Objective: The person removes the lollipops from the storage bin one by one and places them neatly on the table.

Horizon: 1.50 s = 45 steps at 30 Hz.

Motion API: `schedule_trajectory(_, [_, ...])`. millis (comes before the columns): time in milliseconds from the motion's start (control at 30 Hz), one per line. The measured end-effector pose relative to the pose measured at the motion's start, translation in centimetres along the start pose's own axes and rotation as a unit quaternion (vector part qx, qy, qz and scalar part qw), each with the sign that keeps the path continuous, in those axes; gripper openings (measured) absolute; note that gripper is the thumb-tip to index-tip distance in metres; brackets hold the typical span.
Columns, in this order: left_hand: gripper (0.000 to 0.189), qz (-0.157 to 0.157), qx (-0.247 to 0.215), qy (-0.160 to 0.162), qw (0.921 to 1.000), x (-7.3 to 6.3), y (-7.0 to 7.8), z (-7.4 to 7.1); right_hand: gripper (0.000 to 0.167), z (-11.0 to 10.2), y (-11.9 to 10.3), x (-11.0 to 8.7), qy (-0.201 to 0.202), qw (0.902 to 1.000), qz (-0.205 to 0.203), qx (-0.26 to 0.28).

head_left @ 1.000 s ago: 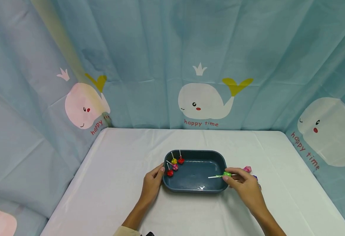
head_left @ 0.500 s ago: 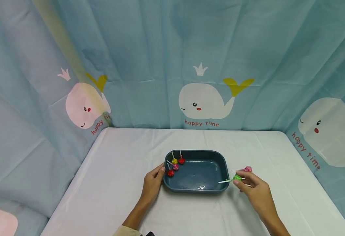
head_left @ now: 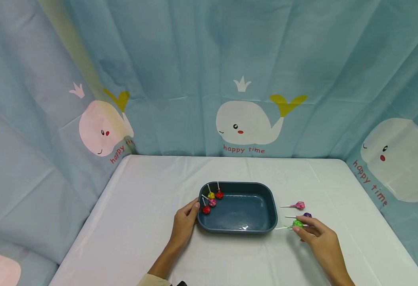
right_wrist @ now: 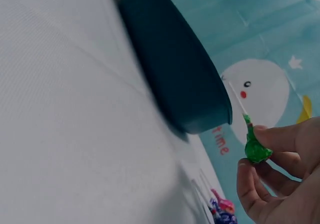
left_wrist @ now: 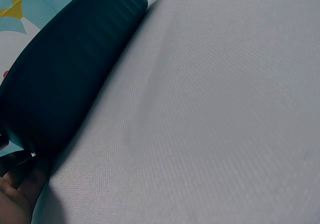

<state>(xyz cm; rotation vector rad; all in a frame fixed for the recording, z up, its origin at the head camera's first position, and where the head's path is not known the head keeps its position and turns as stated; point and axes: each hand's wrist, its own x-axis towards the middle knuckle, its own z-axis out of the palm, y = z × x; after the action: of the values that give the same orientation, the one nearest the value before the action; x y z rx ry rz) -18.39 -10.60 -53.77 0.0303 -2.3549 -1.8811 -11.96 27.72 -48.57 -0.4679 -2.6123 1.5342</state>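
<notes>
My left hand grips the left end of a dark blue-green plastic tray, its thumb at the rim. Against the tray's left side sit two red lollipops, a yellow lollipop and a pink lollipop. To the right of the tray, my right hand pinches a green lollipop between thumb and fingers, its white stick pointing left. In the right wrist view, the green lollipop is held by its wrapped head. A purple lollipop lies just behind the fingers, partly covered by them.
Farther back on the white cloth lies another pink lollipop, stick toward the tray. The white-covered table is bounded by a blue curtain with printed whales behind and at both sides.
My right hand has moved right and toward me, carrying the green lollipop from over the tray's right end to outside it. The purple lollipop now shows more. My left hand and the tray stay put.
</notes>
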Motion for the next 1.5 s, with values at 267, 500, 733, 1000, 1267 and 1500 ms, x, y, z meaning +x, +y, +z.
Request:
schedule_trajectory(267, [0.045, 0.001, 0.000, -0.004, 1.0000, 0.0, -0.1, 0.0, 0.049, -1.0, 1.5, -0.1, 0.011, 0.9982, 0.022, -0.055])
schedule_trajectory(500, [0.045, -0.003, -0.002, -0.005, 1.0000, 0.0, -0.2, 0.0, 0.055, -2.2, 2.8, 0.0, 0.010, 0.9975, 0.045, -0.053])
schedule_trajectory(733, [0.045, -0.002, 0.001, -0.003, 1.0000, 0.0, -0.1, 0.0, 0.055, -3.1, 3.6, 0.4, 0.005, 0.9918, 0.084, -0.096])
schedule_trajectory(1000, [0.046, -0.002, 0.004, -0.004, 1.0000, 0.0, -0.1, -0.1, 0.051, -3.7, 4.4, 1.1, 0.001, 0.9893, 0.072, -0.127])
schedule_trajectory(1267, [0.046, -0.002, 0.006, -0.007, 1.0000, 0.1, 0.0, 0.0, 0.046, -3.7, 5.6, 1.6, 0.010, 0.9870, 0.064, -0.147])
schedule_trajectory(1500, [0.047, -0.003, 0.008, -0.005, 1.0000, -0.1, 0.0, -0.1, 0.047, -3.8, 5.6, 1.7, 0.010, 0.9858, 0.055, -0.158])
